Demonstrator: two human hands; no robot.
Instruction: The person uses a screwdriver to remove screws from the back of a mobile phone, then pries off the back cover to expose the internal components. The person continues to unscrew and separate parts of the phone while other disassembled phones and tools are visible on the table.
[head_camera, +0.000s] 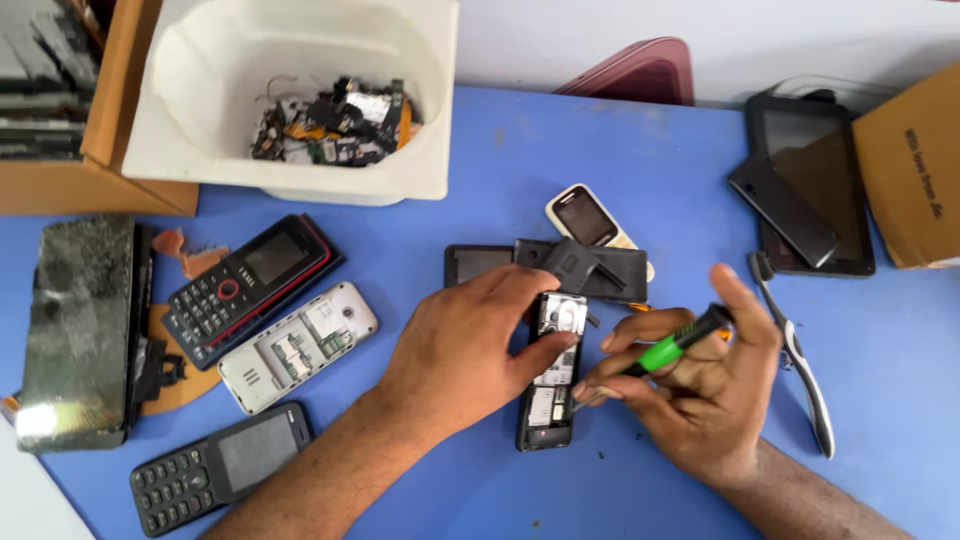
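An opened phone (549, 385) with its back off lies in the middle of the blue table (880, 400), and the left hand (470, 350) lies flat on it with fingers spread, thumb pressing its side, while the right hand (700, 390) is curled tight around a green and black screwdriver (670, 347) whose tip touches the phone. Other phones (250, 280) lie close on the left, black covers (590, 268) just behind, and a toothbrush (800, 365) just right. A white tub (200, 110) of broken parts sits at the back by the wall.
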